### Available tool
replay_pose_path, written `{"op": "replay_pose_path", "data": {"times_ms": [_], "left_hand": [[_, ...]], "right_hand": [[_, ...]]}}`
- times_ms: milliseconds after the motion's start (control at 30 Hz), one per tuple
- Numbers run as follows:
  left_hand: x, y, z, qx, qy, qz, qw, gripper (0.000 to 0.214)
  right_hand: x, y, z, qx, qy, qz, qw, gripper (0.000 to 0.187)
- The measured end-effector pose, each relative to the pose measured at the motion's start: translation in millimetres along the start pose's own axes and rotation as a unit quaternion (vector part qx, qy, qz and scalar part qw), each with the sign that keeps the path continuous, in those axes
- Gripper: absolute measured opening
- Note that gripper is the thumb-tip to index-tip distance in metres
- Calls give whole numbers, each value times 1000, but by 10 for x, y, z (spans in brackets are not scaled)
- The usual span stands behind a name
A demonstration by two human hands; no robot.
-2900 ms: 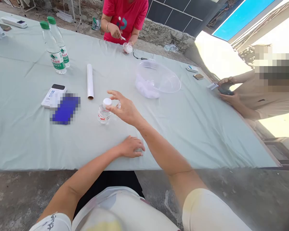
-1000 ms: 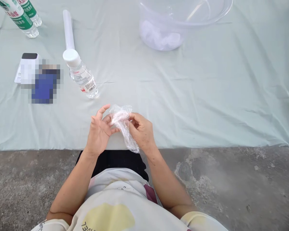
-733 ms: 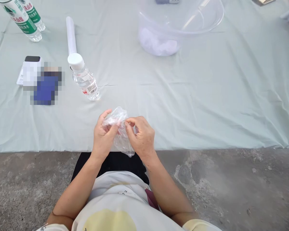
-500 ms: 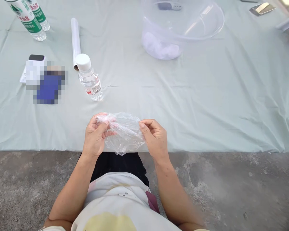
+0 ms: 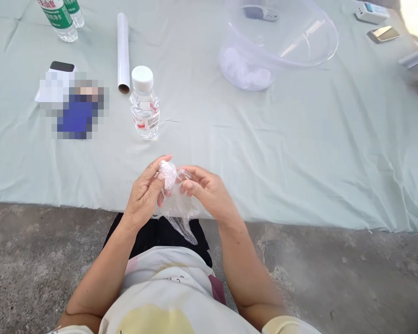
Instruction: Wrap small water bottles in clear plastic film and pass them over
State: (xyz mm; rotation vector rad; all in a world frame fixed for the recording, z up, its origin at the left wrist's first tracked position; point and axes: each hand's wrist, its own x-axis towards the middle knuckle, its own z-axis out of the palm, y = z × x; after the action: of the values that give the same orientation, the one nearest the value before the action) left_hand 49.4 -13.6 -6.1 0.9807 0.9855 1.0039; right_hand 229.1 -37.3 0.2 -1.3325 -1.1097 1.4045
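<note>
My left hand [image 5: 144,197] and my right hand [image 5: 207,191] meet over the near edge of the table, both pinching a crumpled piece of clear plastic film [image 5: 176,206]. The film is bunched into a small wad at the fingertips and a loose tail hangs down toward my lap. A small clear bottle [image 5: 145,103] with a white cap stands upright on the cloth just beyond my hands.
A pale green cloth [image 5: 299,139] covers the table. A roll of film [image 5: 123,51] lies behind the small bottle. A large clear bowl [image 5: 282,41] holds white stuff at the back. Green-labelled water bottles [image 5: 59,16], a white device [image 5: 55,83] and phones [image 5: 383,33] lie around.
My right hand left the small bottle and my left rose off the cloth; both took up the plastic film. They spread it wide half a second ago, then bunched it together.
</note>
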Motion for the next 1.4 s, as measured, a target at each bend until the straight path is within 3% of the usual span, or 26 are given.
{"op": "replay_pose_path", "data": {"times_ms": [67, 167, 333, 567, 800, 967, 1067, 1167, 1233, 1300, 1367, 1400], "left_hand": [[-16, 0, -41, 28, 32, -2, 999, 41], [-10, 11, -135, 34, 57, -21, 998, 35], [25, 3, -209, 8, -42, -96, 994, 38], [109, 30, -227, -41, 135, -24, 990, 35], [229, -73, -169, 103, 167, -2, 981, 25], [329, -80, -149, 239, 188, 68, 950, 20], [287, 11, -177, 246, 215, 145, 934, 20], [184, 96, -120, 249, 250, 244, 903, 19], [159, 99, -18, 300, 185, 289, 890, 10], [202, 46, 92, 394, 26, 301, 868, 13], [287, -45, 159, 498, -131, 296, 804, 19], [327, -96, 168, 546, -180, 292, 765, 21]], "right_hand": [[11, 14, 80, 7, 6, 2, 1000, 34], [-2, 37, 58, 58, 102, -23, 993, 29], [-36, 41, -168, 104, 186, -14, 977, 31], [-129, 172, -480, 98, 274, -22, 957, 33], [-246, 273, -671, 78, 294, 14, 953, 33], [-273, 323, -802, 34, 324, -12, 945, 33], [-218, 380, -838, -22, 345, -33, 938, 29], [-144, 418, -832, -59, 321, -46, 944, 26], [-98, 417, -820, -78, 290, -53, 952, 26], [-44, 397, -826, -103, 268, -57, 956, 27], [44, 367, -877, -135, 262, -65, 953, 28], [108, 351, -924, -152, 259, -72, 951, 28]]}}
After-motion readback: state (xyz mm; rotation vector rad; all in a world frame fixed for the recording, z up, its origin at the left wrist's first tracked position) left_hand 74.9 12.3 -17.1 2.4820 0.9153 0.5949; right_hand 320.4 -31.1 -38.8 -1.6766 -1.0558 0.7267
